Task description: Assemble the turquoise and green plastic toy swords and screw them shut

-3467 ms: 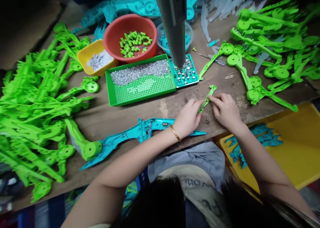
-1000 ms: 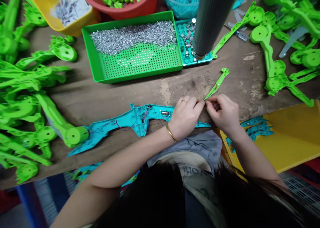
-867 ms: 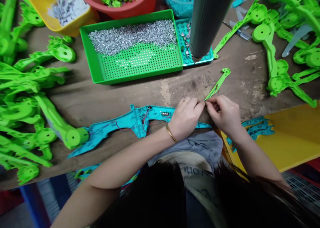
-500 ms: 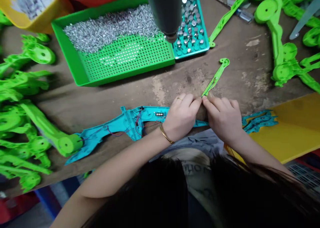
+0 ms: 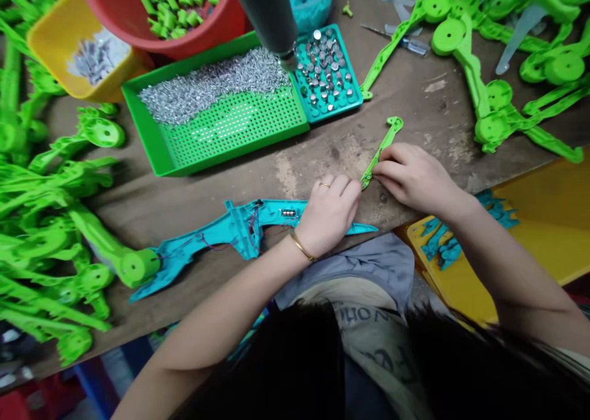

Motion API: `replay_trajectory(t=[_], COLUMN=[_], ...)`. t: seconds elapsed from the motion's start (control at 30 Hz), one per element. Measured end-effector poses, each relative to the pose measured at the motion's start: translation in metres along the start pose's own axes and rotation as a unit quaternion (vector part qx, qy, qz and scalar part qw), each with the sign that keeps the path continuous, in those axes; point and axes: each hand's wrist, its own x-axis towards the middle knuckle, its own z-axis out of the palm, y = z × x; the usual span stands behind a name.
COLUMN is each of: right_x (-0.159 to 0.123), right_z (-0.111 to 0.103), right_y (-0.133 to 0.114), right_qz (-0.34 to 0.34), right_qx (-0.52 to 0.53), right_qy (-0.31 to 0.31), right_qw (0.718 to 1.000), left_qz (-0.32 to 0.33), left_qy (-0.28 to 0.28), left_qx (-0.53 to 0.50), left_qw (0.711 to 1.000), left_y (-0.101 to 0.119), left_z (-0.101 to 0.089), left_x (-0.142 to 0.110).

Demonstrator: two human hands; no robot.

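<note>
And at left, the blue part [image 5: 244, 230] is crossed by the left hand [image 5: 329, 214], fingers curled, the near end of the green strip [image 5: 388, 139] met at their tips; whether it is clamped cannot be told. From there the strip's long axis is aimed away, rightward, over the bench [image 5: 203, 192]. Its right edge, midway, is met by the right hand [image 5: 415, 177], fingertips bunched, their hold hidden too.
</note>
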Motion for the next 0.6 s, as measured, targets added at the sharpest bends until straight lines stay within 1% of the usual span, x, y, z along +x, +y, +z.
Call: replay_trajectory(t=[0.17, 0.27, 0.33, 0.47, 0.6], right_x=[0.011, 0.022, 0.030, 0.037, 0.035], right_z=[-0.013, -0.023, -0.031, -0.039, -0.035], right_y=[0.004, 0.005, 0.005, 0.006, 0.009], right_qz=[-0.046, -0.097, -0.117, -0.109, -0.104], right_qx=[-0.023, -0.059, -0.067, -0.056, -0.055], right_qy=[-0.045, -0.090, -0.120, -0.153, -0.155], right_qw=[0.998, 0.989, 0.983, 0.981, 0.981], left_qz=[0.012, 0.009, 0.008, 0.007, 0.003], left_qy=[-0.009, -0.024, -0.030, -0.032, -0.033], left_qx=[-0.027, -0.024, -0.023, -0.026, -0.025], left_qw=[1.000, 0.999, 0.999, 0.999, 0.999], left_y=[-0.003, -0.004, -0.003, -0.003, -0.003], left_z=[0.000, -0.001, -0.001, -0.001, -0.001], left_x=[0.000, 0.001, 0.001, 0.002, 0.001])
